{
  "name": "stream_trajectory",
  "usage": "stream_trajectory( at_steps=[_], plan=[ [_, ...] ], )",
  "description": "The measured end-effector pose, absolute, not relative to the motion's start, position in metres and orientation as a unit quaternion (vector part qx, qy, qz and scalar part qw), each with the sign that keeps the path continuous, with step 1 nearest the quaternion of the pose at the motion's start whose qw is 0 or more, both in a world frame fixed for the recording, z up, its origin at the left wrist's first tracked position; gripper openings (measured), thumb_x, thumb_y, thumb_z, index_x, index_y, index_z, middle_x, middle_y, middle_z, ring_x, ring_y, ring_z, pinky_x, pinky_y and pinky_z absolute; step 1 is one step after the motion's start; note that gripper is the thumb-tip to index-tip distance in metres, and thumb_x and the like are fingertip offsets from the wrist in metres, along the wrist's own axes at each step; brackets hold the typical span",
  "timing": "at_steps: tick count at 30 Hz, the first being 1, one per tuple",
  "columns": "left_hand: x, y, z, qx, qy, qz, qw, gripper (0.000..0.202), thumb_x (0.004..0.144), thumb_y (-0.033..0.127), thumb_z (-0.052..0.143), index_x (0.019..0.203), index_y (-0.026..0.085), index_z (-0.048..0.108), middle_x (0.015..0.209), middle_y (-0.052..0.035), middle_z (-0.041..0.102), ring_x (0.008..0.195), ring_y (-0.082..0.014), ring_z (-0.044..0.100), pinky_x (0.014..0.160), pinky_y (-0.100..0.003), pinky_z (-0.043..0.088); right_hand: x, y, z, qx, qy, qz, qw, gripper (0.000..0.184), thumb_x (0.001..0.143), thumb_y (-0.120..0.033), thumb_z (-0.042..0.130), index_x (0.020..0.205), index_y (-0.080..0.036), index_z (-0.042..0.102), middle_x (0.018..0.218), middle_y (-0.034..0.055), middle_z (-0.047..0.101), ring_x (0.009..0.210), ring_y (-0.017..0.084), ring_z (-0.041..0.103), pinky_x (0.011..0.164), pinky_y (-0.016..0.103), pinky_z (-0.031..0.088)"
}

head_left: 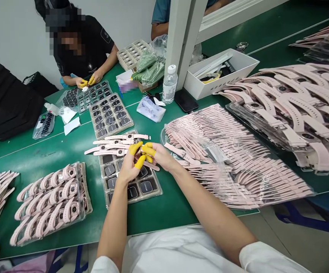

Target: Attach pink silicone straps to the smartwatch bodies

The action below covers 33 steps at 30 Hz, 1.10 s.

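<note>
Our hands: our bare left hand (127,168) and right hand (161,153) meet above the bench, yellow rubber finger cots (148,149) on several fingertips;

Grip: fingers pressed together, both hands pinching a narrow pale-pink silicone watch strap (151,165);

Strap's place: just above a translucent plastic tray of square black watch faces (153,193);

Beside us: loose pale-pink watch straps (119,147) lie across the tray's far end; a wide clear plastic bag of pink straps (238,170) lies to our right on the green workbench (39,151);

Across the bench: a co-worker's hands (88,79) work above another tray of black watch faces (94,96);

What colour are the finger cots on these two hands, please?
The finger cots are yellow, in the head view.
</note>
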<state>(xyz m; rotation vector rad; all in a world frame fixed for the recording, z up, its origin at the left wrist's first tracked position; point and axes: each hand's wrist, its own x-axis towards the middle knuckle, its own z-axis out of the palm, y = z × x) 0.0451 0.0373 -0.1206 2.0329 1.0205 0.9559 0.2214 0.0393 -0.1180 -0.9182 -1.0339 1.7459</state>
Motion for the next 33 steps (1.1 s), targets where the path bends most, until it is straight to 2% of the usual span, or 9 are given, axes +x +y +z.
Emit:
stream_trajectory(
  at_steps=[3,5,10,13,16,20,25,28,33],
  plan=[
    [0.045,0.037,-0.112,0.774,0.402,0.36,0.332,0.049,0.104,0.035,0.054,0.152,0.025,0.049,0.142,-0.014,0.062,0.131,-0.0279,0.062,0.113,-0.047,0.051,0.228,0.041,-0.117,-0.4,-0.532,0.581,0.468,0.048,0.086,-0.067,0.069,0.088,-0.02,0.059,0.058,-0.0062,0.05,0.052,0.012,0.041,0.052,0.025,0.032],
    [0.04,0.039,-0.098,0.777,0.44,0.334,0.302,0.047,0.104,0.031,0.052,0.15,0.025,0.052,0.137,-0.0131,0.066,0.128,-0.0278,0.064,0.113,-0.048,0.05,0.234,0.042,-0.116,-0.425,-0.61,0.499,0.445,0.048,0.091,-0.067,0.063,0.09,-0.019,0.063,0.061,-0.0054,0.05,0.056,0.012,0.041,0.057,0.026,0.032],
    [0.005,0.048,-0.052,0.786,0.517,0.235,0.244,0.049,0.101,0.031,0.056,0.149,0.024,0.052,0.124,-0.0103,0.073,0.11,-0.0257,0.071,0.099,-0.042,0.056,0.241,0.043,-0.11,-0.433,-0.721,0.404,0.36,0.042,0.099,-0.06,0.056,0.088,-0.02,0.066,0.069,-0.0018,0.058,0.061,0.014,0.045,0.062,0.028,0.028],
    [-0.019,0.051,-0.04,0.815,0.534,0.146,0.17,0.038,0.099,0.03,0.057,0.136,0.024,0.063,0.118,-0.0096,0.076,0.103,-0.0268,0.072,0.092,-0.039,0.055,0.237,0.04,-0.104,-0.446,-0.749,0.369,0.324,0.034,0.1,-0.049,0.059,0.08,-0.022,0.062,0.07,0.0007,0.061,0.063,0.016,0.049,0.061,0.029,0.025],
    [-0.042,0.05,-0.04,0.819,0.57,0.014,0.065,0.029,0.095,0.024,0.056,0.119,0.022,0.072,0.096,-0.0106,0.077,0.088,-0.0303,0.071,0.081,-0.038,0.053,0.235,0.037,-0.097,-0.471,-0.754,0.349,0.297,0.031,0.1,-0.045,0.062,0.078,-0.023,0.06,0.074,0.0028,0.067,0.067,0.019,0.056,0.061,0.029,0.025],
    [-0.074,0.053,-0.035,0.798,0.594,-0.1,-0.007,0.025,0.091,0.024,0.056,0.107,0.02,0.074,0.088,-0.0127,0.075,0.081,-0.0328,0.07,0.072,-0.036,0.048,0.251,0.034,-0.094,-0.603,-0.66,0.335,0.297,0.018,0.095,-0.037,0.072,0.093,-0.021,0.064,0.084,0.0104,0.073,0.08,0.026,0.067,0.07,0.031,0.037],
    [-0.101,0.072,-0.026,0.781,0.616,-0.033,0.095,0.03,0.092,0.034,0.056,0.112,0.02,0.074,0.106,-0.0131,0.077,0.097,-0.0326,0.069,0.086,-0.038,0.05,0.287,0.041,-0.102,-0.734,-0.608,0.267,0.14,0.026,0.091,-0.016,0.066,0.116,-0.009,0.069,0.107,0.0256,0.076,0.104,0.037,0.073,0.085,0.039,0.049],
    [-0.11,0.087,-0.032,0.772,0.617,-0.022,0.154,0.027,0.091,0.036,0.057,0.102,0.019,0.075,0.107,-0.012,0.078,0.1,-0.0307,0.068,0.091,-0.038,0.051,0.295,0.045,-0.105,-0.737,-0.619,0.259,0.077,0.03,0.09,-0.011,0.06,0.118,-0.009,0.071,0.114,0.0247,0.076,0.11,0.035,0.073,0.086,0.037,0.051],
    [-0.12,0.104,-0.055,0.755,0.617,-0.036,0.22,0.019,0.085,0.034,0.061,0.083,0.019,0.071,0.087,-0.0078,0.076,0.084,-0.0252,0.066,0.084,-0.036,0.053,0.293,0.048,-0.106,-0.727,-0.633,0.261,0.056,0.032,0.087,-0.011,0.063,0.117,-0.01,0.073,0.115,0.0227,0.076,0.108,0.033,0.074,0.08,0.034,0.052]
  ],
)
